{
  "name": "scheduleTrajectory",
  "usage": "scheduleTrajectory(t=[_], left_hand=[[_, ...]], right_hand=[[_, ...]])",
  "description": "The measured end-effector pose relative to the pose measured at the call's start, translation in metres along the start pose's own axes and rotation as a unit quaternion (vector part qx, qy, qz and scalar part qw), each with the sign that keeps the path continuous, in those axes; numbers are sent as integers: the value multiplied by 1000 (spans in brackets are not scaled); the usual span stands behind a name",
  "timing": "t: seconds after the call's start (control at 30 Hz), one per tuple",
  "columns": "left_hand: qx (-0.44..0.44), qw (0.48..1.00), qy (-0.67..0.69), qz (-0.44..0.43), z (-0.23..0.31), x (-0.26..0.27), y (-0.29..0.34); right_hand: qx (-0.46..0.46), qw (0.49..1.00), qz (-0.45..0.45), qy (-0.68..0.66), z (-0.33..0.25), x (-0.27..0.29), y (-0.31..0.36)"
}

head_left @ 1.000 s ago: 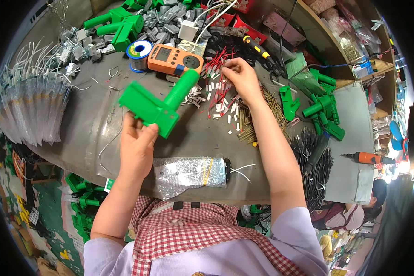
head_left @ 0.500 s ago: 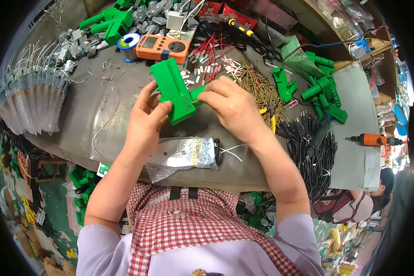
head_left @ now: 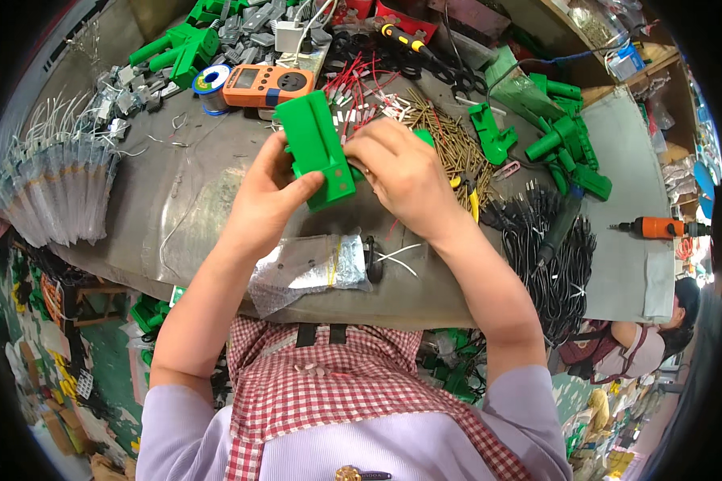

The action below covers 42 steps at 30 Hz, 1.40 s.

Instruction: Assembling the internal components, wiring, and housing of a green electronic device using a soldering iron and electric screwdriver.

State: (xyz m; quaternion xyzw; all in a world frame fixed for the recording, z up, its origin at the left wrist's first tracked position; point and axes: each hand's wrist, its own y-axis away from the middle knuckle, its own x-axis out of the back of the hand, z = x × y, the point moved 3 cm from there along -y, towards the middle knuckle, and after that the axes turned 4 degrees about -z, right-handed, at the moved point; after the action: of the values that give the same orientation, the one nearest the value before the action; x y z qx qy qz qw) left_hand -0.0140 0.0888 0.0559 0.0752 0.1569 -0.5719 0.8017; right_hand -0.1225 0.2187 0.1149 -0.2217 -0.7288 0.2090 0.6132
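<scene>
While both hands work above the desk middle, left hand & right hand hold w/ closed fingers the green plastic housing, near orange multimeter at far edge.

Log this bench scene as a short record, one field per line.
Left hand: left hand grips the green plastic housing from the left.
Right hand: right hand is on the housing's right side.
Near edge: silver foil bag lies on the grey worktable.
Behind: orange meter, red wires.
Right: black cables, orange power tool.
</scene>
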Motion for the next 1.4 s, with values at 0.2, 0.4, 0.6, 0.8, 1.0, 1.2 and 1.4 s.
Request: scheduleTrajectory(t=[0.2, 0.4, 0.6, 0.8, 1.0, 1.2, 1.4], left_hand=[[-31, 977, 210, -25, -11, -9, -7], [7, 941, 334, -42, -29, -25, -1], [8, 937, 347, -45, -30, -43, 6], [-154, 968, 193, 35, -23, -63, 15], [-157, 984, 71, 36, -20, -48, 12], [-62, 998, 4, -11, -17, -49, 2], [-49, 985, -72, -150, -13, -54, 14]], right_hand=[[-188, 847, 157, -472, -5, 22, 4], [-243, 872, 111, -410, -14, 14, 24], [-155, 962, 143, -172, -19, 26, 34], [-330, 810, 348, -337, -17, 11, 62], [-385, 784, 228, -429, -25, 14, 80], [-166, 978, 95, 81, -36, 51, 74], [-112, 967, -157, 164, -30, 91, 63]])
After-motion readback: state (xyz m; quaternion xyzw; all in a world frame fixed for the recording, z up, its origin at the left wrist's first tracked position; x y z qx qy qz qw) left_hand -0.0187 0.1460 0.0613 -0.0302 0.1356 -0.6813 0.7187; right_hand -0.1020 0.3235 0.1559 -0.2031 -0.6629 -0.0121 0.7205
